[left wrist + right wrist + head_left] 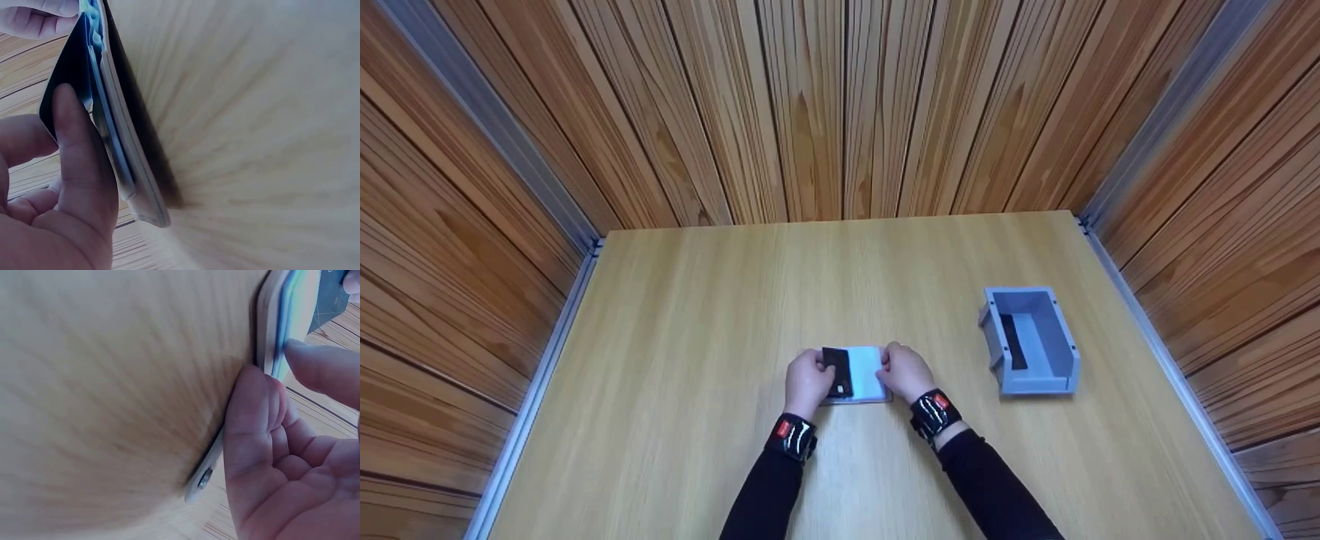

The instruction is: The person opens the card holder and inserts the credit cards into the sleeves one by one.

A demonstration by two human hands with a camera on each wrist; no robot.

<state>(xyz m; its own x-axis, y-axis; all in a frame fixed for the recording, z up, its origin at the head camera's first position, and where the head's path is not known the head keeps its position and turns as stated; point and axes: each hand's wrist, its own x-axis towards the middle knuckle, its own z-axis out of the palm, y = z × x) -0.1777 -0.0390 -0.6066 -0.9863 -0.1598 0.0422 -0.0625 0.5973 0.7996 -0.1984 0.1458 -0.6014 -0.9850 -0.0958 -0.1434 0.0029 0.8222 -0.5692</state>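
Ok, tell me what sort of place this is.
Probably an enclosed tabletop workstation: a wood-look table is bordered by wood-plank walls, metal posts stand at the corners, and a grey open-fronted bin sits on the right.

A rear wall (810,112) of wood-grain planks is standing behind the table (682,315), dark seams dividing its boards. A left wall (442,247) and a right wall (1245,247) of similar planks are flanking the light-wood surface. Grey metal profiles (499,124) are running up both rear corners; matching edge rails (531,397) are bordering the table's sides. Soft light is producing a pale sheen along the tabletop's near centre.
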